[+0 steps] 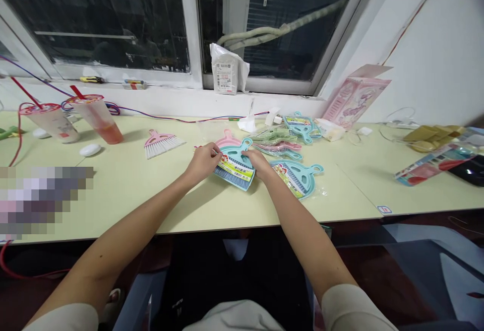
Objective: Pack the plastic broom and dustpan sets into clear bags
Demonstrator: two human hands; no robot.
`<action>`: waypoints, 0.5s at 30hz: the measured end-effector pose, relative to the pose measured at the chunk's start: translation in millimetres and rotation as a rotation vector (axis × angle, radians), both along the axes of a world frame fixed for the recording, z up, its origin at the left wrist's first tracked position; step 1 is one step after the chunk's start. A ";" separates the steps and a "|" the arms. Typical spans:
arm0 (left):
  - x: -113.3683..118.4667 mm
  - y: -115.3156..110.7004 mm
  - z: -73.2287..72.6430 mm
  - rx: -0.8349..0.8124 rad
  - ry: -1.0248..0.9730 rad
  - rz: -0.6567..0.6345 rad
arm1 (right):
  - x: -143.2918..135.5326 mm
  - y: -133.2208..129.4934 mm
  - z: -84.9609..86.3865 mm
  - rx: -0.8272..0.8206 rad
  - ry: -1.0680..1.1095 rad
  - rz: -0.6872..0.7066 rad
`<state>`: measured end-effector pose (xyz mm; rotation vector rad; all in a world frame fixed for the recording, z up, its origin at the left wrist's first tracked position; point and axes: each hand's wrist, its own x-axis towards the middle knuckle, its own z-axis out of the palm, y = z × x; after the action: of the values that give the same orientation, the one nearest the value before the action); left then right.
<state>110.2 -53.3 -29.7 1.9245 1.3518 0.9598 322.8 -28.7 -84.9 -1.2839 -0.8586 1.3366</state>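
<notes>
A light-blue dustpan and brush set (236, 166) with a yellow-green label is held just above the table, tilted, between both my hands. My left hand (205, 161) pinches its left edge by the label. On the opposite side, my right hand (258, 162) grips it below the handle loop. Behind the set lies a pink dustpan (227, 138), partly covered. To the right of my right hand rests another light-blue dustpan set (297, 177) in clear wrap. A pile of wrapped green, pink and blue sets (278, 142) lies further back.
A pink brush (162, 144) with white bristles lies left of my hands. Two drink cups with red straws (96, 118) stand at the back left. A pink box (355, 96) leans by the wall at right, and a wrapped package (228, 71) sits on the window sill.
</notes>
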 end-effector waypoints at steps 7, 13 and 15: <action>-1.6 3.9 -4.0 0.120 0.359 0.103 | -0.2 -1.8 1.5 0.018 0.005 0.006; 1.8 -0.5 -1.6 0.180 0.719 0.228 | -1.4 0.3 -3.2 0.008 -0.015 0.010; 2.8 -3.2 0.3 0.175 0.744 0.240 | -1.5 0.8 -4.4 0.002 -0.013 0.004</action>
<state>113.1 -56.5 -29.4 2.4203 1.9957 0.4694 321.3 -27.9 -89.3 -1.2914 -0.8713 1.3317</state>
